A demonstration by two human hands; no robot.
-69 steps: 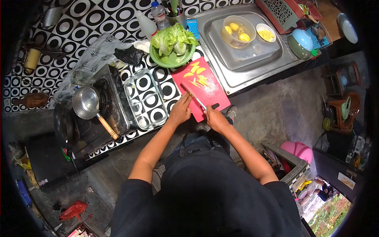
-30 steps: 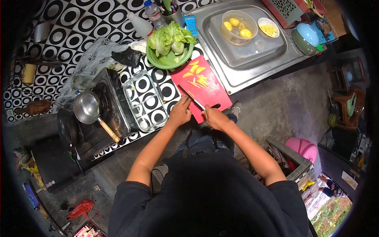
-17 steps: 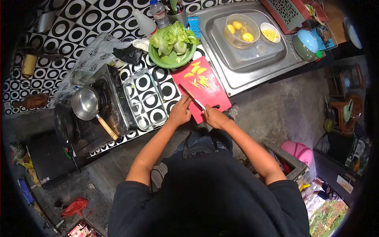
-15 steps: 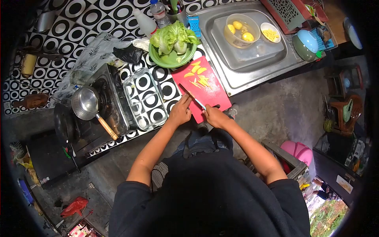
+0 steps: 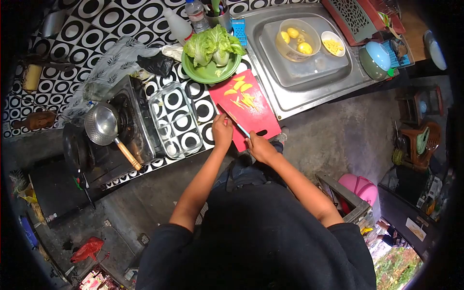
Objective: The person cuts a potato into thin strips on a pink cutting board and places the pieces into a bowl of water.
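A red cutting board (image 5: pixel 263 117) lies at the counter's edge before me. My right hand (image 5: pixel 262 147) grips the pale blue handle of a knife (image 5: pixel 243 130), its blade slanting toward the upper left across the board. Close beside the blade, my left hand (image 5: pixel 223 133) has its fingers pinched together; whatever they hold is too small to make out. Thin yellow strips (image 5: pixel 247 101), which look like potato, rest mid-board. Above them are several thicker yellow wedges (image 5: pixel 239 86).
Leafy cabbage (image 5: pixel 212 47) fills a green bowl (image 5: pixel 205 76). Over the sink (image 5: pixel 290 107) stand a tub (image 5: pixel 316 41) with yellow potatoes and a small white bowl (image 5: pixel 341 51) of cut pieces. Left are a glass dish (image 5: pixel 195 150) and a stove with a saucepan (image 5: pixel 103 126).
My left hand has drawn back from the blade, and its fingers, earlier stretched toward the board, are now pinched. The right hand still holds the knife in nearly the same place.
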